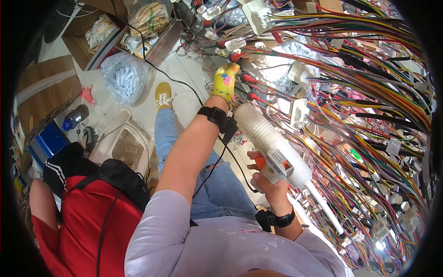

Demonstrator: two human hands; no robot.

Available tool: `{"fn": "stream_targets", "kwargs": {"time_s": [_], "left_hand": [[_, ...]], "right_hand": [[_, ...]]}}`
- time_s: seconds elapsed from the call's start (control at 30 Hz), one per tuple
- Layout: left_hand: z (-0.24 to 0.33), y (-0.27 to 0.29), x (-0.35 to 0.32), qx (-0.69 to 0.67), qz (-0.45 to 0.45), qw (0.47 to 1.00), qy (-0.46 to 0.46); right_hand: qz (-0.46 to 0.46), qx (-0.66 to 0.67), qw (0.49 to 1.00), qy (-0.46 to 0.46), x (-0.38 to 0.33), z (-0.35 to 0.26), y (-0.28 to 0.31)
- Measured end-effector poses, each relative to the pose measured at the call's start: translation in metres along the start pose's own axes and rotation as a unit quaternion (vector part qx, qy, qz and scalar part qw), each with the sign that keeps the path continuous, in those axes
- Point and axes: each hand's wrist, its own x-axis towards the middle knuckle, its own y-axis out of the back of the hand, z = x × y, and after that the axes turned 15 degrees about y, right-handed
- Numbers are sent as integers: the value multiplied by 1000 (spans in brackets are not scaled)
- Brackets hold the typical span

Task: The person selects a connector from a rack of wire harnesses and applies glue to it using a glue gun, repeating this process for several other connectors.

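Observation:
My right hand (272, 184) is wrapped round the grip of a white hot glue gun (272, 141), fingers at its orange trigger (260, 162). A white glue stick (325, 207) sticks out of the gun's rear end, and its ribbed front end points up and left toward my left wrist. My left hand (224, 83), in a yellow flowered glove, is closed at the left edge of the hanging wires. What lies between its fingers is hidden. Just beyond its fingertips is a red-capped connector (236, 56); more red caps (249, 79) sit to its right.
Bundles of coloured wires (360, 78) with white plug housings (299, 113) fill the right side. A black cord (168, 74) crosses the floor. At left are a bag of white pieces (123, 78), cardboard boxes (46, 94), a beige plastic bin (108, 147) and a person in red (97, 221).

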Motion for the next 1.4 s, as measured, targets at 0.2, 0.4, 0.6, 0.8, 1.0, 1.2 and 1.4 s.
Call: {"fn": "stream_targets", "kwargs": {"time_s": [0.2, 0.4, 0.6, 0.8, 1.0, 1.2, 1.4], "left_hand": [[9, -25, -44, 87, -1, 986, -143], [36, -45, -60, -43, -176, 980, -77], [54, -62, -70, -279, -267, 917, 99], [71, -61, -78, -353, -272, 879, 168], [54, -40, -84, -255, -315, 894, 191], [44, -18, -138, -127, -271, 927, 225], [42, -3, -177, -110, -263, 918, 277]], "right_hand": [[14, 3, 1000, 8, -2, -2, 2], [26, 9, 999, 24, -5, -11, 0], [23, -3, 999, 44, -12, -14, 2], [11, -22, 999, 46, -21, -17, 4], [10, -6, 999, 49, -31, -26, 9], [6, 3, 998, 55, -56, -42, 19], [-17, -20, 996, 89, -86, -53, 29]]}}
